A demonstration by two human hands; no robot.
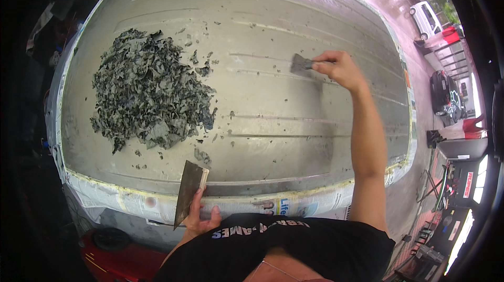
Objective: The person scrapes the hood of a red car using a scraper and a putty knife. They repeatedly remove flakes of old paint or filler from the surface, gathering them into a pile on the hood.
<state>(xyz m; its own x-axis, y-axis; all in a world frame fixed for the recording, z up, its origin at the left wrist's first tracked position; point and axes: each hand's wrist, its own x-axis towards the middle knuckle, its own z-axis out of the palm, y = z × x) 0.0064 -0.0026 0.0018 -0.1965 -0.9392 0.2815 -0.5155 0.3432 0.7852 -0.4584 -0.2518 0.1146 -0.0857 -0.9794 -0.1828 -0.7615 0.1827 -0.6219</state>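
A ribbed, grey-green vehicle roof (252,166) spreads out in front of me. My right hand (341,69), arm stretched forward, pinches a small dark grey flat piece (301,64) against the roof right of centre; whether it is a paint flake or a small blade I cannot tell. Near the front edge, my left hand (202,216) grips a wide scraper (186,193) with a dark flat blade and a pale strip along one side. That blade is tilted up, over the roof's edge. A large heap of grey paint flakes (152,93) lies on the left half.
Newspaper (252,206) is taped along the roof's edges. Loose flakes dot the metal around the heap. Below at the left is a red car (121,256). Off to the right stand a dark car (446,93), a white van (425,19) and tool shelves (446,224).
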